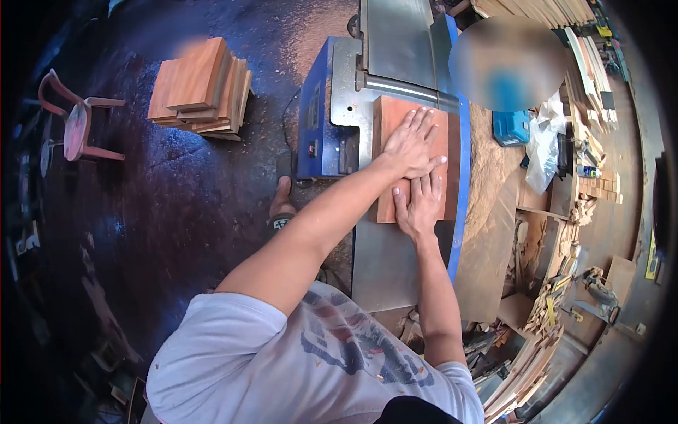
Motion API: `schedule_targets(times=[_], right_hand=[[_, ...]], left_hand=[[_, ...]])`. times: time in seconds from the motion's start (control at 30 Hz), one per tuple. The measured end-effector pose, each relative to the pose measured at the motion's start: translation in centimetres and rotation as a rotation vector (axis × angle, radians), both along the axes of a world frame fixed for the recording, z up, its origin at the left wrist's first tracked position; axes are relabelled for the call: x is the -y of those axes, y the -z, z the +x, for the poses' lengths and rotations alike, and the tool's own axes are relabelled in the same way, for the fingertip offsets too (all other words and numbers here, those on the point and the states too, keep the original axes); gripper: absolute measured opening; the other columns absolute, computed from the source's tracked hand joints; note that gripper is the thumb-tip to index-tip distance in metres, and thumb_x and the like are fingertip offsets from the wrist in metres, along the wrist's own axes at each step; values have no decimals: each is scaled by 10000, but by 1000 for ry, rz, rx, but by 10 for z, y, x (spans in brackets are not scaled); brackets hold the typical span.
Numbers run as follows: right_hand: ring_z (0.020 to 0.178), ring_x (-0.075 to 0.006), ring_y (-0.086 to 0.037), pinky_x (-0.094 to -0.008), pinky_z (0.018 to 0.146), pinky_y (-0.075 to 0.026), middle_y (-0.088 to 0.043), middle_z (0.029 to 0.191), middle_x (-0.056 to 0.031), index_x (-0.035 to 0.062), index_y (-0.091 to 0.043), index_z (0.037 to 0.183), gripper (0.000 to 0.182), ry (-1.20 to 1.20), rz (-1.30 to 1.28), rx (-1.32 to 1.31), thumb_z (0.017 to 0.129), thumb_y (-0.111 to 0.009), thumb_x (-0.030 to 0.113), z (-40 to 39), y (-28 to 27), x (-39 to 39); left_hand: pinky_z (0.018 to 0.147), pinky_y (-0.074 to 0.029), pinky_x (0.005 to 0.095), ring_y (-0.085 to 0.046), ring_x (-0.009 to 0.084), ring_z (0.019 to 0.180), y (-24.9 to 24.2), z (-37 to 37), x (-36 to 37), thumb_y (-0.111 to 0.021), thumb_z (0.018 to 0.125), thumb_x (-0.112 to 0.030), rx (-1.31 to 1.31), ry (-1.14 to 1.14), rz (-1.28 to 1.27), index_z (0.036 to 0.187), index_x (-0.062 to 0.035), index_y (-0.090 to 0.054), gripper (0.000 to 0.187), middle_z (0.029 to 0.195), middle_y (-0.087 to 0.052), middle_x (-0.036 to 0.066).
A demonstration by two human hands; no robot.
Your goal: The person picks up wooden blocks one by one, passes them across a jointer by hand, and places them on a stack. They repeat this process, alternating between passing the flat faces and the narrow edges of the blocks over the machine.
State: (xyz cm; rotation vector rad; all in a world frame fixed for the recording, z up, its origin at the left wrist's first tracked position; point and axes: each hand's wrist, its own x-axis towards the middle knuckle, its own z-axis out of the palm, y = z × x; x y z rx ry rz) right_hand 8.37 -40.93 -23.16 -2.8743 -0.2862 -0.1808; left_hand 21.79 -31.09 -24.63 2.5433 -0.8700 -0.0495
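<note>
A thick reddish-brown wooden board lies flat on the metal bed of a jointer, alongside its blue-edged fence. My left hand rests palm down on the board's far half, fingers outstretched. Just behind it my right hand lies flat on the nearer half, its thumb out to the left. The two hands are close together, and neither wraps around the board. Beyond the board's far end shows the long bright cutter cylinder, set across the bed.
Stacked wooden blocks stand on the dark floor to the left, near a pinkish chair. Sawdust is heaped right of the fence. Further right are a blue case, a plastic bag and piled wood strips.
</note>
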Motion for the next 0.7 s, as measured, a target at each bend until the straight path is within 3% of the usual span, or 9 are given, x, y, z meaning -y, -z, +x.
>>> schedule_targets(times=[0.7], right_hand=[[1451, -497, -374, -647, 1190, -284, -533, 1444, -273, -50, -615, 1326, 555, 10, 32, -4, 926, -659, 332, 48, 1, -2]], left_hand=[[1321, -87, 497, -142, 375, 1611, 0, 48, -2, -386, 1032, -647, 10, -12, 47, 1598, 16, -369, 872, 1709, -227, 248]])
